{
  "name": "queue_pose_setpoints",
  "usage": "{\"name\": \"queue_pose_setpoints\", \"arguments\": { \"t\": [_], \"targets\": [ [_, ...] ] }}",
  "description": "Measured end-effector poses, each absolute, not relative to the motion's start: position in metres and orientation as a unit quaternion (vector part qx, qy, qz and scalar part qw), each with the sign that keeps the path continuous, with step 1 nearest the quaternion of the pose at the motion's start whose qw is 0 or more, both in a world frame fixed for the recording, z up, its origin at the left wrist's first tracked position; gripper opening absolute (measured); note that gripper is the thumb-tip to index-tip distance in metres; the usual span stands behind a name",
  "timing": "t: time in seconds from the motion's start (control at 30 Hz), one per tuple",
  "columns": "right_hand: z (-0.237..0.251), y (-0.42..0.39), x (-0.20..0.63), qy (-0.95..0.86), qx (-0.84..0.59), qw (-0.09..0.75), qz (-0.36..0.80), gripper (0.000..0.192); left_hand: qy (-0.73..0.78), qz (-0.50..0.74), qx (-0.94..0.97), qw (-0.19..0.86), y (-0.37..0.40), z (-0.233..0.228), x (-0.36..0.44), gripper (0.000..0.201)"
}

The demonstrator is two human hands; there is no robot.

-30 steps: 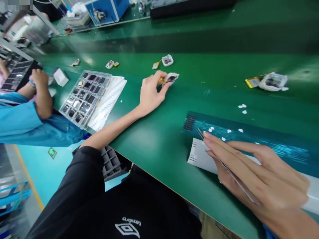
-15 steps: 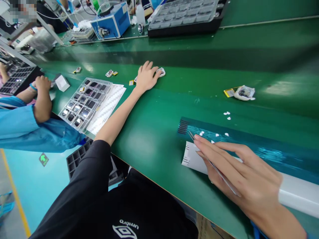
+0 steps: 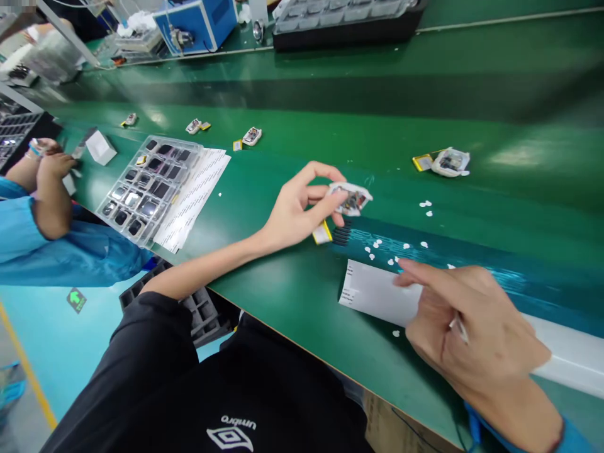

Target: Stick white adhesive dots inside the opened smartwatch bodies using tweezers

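My left hand (image 3: 302,204) pinches a small white device housing (image 3: 352,199) with bare circuitry inside, held above the bench. A yellow-edged battery (image 3: 323,233) hangs below it. Over a white printed strip (image 3: 377,284) is my right hand (image 3: 472,327), index finger stretched left and the other fingers curled. A short end of the tweezers (image 3: 459,328) shows at that hand; their tips are hidden. Small white dot stickers (image 3: 406,246) lie scattered on the blue translucent film (image 3: 472,270) beside the fingertip.
Another open housing with battery (image 3: 450,162) lies at right, and several more lie at left. A clear tray of dark-screened parts (image 3: 146,189) sits on printed sheets (image 3: 198,198). A co-worker's blue sleeve (image 3: 70,242) is at left. A blue box (image 3: 195,28) and black tray (image 3: 346,33) stand behind.
My left hand has lifted a device housing from the far side and brought it right and nearer. My right hand has shifted slightly right, its index finger extended, and the tweezers are less visible.
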State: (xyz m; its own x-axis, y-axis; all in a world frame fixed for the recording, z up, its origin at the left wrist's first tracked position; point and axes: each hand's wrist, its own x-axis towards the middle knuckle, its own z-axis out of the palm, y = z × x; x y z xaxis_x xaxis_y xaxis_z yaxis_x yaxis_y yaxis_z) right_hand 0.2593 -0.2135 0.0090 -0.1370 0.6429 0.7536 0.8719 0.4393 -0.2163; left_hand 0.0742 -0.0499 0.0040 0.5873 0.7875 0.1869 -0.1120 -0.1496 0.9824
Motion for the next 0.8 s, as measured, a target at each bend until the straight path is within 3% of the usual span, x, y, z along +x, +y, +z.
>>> {"name": "queue_pose_setpoints", "arguments": {
  "t": [0.1,0.23,0.43,0.8],
  "targets": [
    [0.012,-0.213,0.260,-0.741,-0.531,0.382,-0.149,0.079,0.212,0.318,0.625,0.681,-0.089,0.021,0.075,0.039],
    [0.017,-0.209,0.260,-0.750,-0.538,0.348,-0.168,0.079,0.207,0.286,0.607,0.712,-0.109,0.027,0.076,0.022],
    [0.018,-0.212,0.261,-0.742,-0.549,0.361,-0.136,0.063,0.226,0.255,0.526,0.779,-0.108,0.028,0.074,0.029],
    [0.019,-0.213,0.264,-0.761,-0.544,0.331,-0.127,0.071,0.236,0.240,0.600,0.726,-0.110,0.028,0.072,0.023]
  ]
}}
